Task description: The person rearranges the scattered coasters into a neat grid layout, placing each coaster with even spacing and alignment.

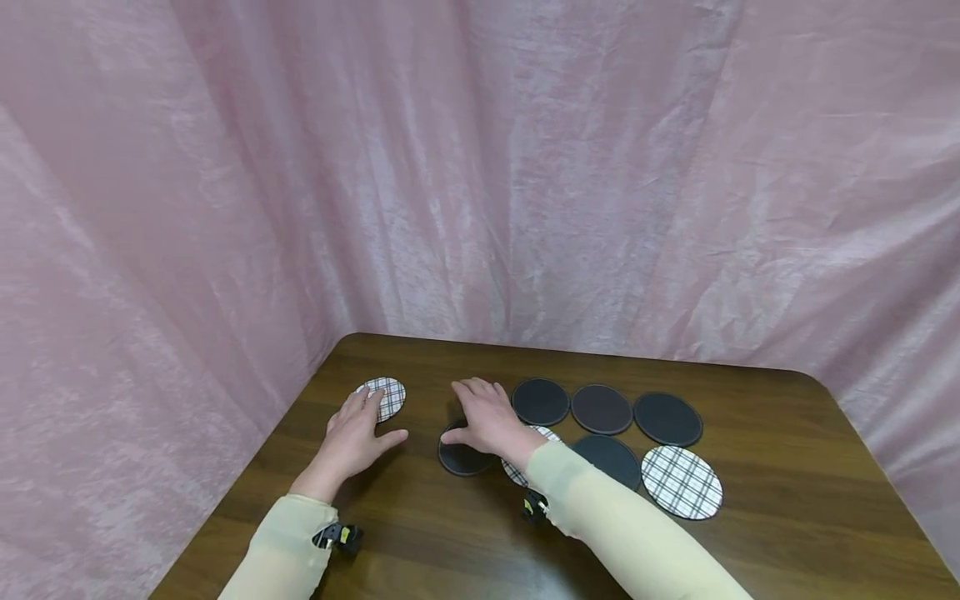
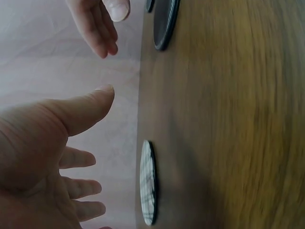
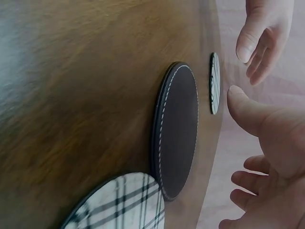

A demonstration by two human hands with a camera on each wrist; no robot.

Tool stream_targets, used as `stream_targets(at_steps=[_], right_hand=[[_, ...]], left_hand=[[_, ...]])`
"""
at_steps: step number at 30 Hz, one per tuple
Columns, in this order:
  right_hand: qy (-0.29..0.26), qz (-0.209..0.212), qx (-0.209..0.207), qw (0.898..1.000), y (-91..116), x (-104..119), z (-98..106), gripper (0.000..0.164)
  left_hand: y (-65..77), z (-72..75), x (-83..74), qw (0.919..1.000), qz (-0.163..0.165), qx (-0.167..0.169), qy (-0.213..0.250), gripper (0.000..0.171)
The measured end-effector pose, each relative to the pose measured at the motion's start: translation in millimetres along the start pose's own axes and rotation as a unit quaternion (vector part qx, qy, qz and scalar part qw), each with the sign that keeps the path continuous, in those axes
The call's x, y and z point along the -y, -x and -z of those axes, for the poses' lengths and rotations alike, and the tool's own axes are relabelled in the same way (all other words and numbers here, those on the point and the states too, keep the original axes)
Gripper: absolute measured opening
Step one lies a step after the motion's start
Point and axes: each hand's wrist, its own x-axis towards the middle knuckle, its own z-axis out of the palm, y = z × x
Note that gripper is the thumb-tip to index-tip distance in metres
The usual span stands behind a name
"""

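My left hand (image 1: 351, 442), fingers spread and empty, hovers over the near side of a round plaid coaster (image 1: 392, 400) at the table's left. In the left wrist view a gap shows between that hand and the coaster (image 2: 148, 186). Over a dark round coaster (image 1: 461, 461) hangs my right hand (image 1: 491, 418), its fingers extended and thumb apart. The right wrist view shows this coaster as dark brown (image 3: 180, 133) with pale stitching and a thick edge that looks doubled; the hand is clear of it. Another plaid coaster (image 3: 124, 202) touches its side, partly hidden by my right wrist in the head view.
Three dark coasters (image 1: 602, 409) lie in a back row at the right. In front of them are another dark coaster (image 1: 611, 460), partly behind my right sleeve, and a plaid one (image 1: 682, 482). The brown wooden table (image 1: 420, 542) meets a pink curtain (image 1: 480, 208) behind.
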Motion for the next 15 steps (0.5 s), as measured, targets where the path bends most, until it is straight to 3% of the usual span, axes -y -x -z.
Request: stream_targets(at_steps=[15], right_hand=[[0.001,-0.015,0.027,1.0,-26.7,21.7,-11.8,0.093]], left_hand=[[-5.7,8.4,44.5,0.9992,0.032,0.0,-0.026,0.091]])
